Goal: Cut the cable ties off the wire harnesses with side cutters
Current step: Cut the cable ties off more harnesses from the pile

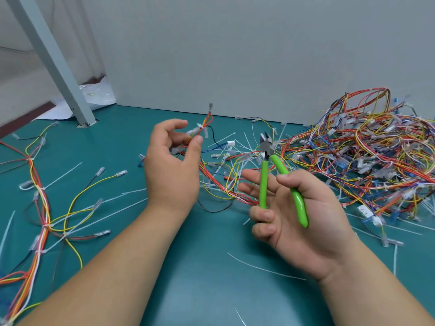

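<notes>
Holding one pair of cutters (263, 182), the right hand (303, 220) curls its thumb and two fingers round the two smooth green handles. The grey metal tips stand apart. The left hand (171, 165) pinches one thin bunch of wires (208, 120), tied with one white plastic tie (200, 126). One big tangled heap of wires (367, 156) lies on the green table (200, 267), among many white strips (266, 267).
</notes>
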The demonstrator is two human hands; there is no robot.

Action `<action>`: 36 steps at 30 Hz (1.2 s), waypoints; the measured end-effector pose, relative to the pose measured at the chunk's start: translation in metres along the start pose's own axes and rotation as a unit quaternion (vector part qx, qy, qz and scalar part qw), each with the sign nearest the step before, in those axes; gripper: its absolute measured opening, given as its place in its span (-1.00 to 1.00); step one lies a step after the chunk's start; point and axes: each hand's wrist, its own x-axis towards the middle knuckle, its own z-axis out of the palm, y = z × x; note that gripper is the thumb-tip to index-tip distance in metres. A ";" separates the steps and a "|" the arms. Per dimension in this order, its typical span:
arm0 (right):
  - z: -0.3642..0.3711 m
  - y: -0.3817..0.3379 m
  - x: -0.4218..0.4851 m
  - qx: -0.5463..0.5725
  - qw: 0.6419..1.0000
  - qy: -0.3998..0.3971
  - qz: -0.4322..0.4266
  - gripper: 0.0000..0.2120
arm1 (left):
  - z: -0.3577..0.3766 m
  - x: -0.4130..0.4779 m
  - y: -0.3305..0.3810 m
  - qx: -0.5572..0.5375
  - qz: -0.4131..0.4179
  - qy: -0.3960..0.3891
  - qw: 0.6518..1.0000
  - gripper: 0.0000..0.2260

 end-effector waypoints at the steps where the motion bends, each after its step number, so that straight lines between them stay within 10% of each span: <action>1: 0.000 0.000 0.000 -0.011 1.000 -0.006 0.015 -0.30 | -0.001 0.001 -0.001 -0.012 -0.007 0.005 1.000 -0.79; 12: 0.002 0.003 -0.004 -0.009 0.998 -0.054 -0.032 -0.12 | -0.002 -0.004 0.001 0.137 0.034 -0.004 0.990 -0.67; 18: 0.004 0.001 -0.006 0.030 0.992 -0.071 -0.098 -0.06 | -0.002 -0.008 0.008 0.122 0.222 -0.028 0.967 -0.80; 24: 0.006 0.003 -0.006 0.004 0.990 -0.071 -0.123 -0.06 | 0.006 -0.016 0.005 0.036 0.049 -0.195 0.979 -0.71; 36: 0.011 0.006 -0.008 -0.034 0.988 -0.077 -0.131 -0.12 | 0.007 -0.017 0.000 -0.011 -0.015 -0.245 0.969 -0.81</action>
